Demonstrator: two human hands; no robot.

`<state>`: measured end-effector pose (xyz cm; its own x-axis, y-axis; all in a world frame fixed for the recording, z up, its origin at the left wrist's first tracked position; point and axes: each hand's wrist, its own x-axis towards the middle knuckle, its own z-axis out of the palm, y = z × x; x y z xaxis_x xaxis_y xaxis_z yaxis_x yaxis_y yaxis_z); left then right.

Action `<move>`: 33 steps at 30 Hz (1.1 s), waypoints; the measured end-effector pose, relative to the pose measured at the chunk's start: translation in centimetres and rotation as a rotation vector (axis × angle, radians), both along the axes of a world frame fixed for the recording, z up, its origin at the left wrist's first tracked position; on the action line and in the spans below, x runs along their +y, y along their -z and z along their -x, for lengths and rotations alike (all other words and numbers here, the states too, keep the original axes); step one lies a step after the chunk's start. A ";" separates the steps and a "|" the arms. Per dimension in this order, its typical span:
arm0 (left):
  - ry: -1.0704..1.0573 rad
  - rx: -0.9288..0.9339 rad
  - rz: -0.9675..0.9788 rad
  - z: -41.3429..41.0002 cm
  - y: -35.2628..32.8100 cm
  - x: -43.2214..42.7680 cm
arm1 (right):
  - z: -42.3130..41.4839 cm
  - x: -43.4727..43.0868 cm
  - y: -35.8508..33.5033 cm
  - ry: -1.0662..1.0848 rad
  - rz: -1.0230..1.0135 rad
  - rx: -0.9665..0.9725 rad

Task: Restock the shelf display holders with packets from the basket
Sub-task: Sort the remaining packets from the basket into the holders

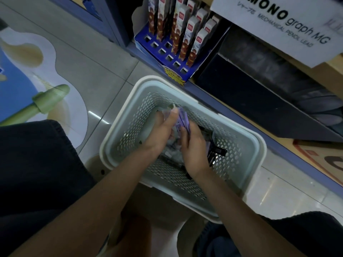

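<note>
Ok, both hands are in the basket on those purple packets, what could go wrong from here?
1. The left hand and right hand share a grip on the purple packets; lifted as a bunch, one could slip back into the basket.
2. Tall boxes stand right beside the empty slots of the blue display holder; a hasty insert might knock them over.

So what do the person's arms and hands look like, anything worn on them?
The left forearm and right forearm are bare to the frame edge, no sleeves showing. The left hand and right hand wear no gloves; no watch, bracelet or ring is visible.
</note>
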<state>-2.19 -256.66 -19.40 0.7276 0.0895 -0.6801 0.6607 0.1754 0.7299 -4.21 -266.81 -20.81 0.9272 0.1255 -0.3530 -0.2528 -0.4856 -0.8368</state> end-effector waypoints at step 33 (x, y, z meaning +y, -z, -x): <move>0.232 -0.270 -0.270 2.4 -2.6 6.3 | 0.6 0.1 6.3 -0.854 0.429 0.358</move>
<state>-4.57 -250.40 -16.78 0.8978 0.0510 -0.4374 0.4392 -0.1751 0.8811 -4.83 -266.69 -27.09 0.4184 0.4935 -0.7625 0.1173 -0.8618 -0.4934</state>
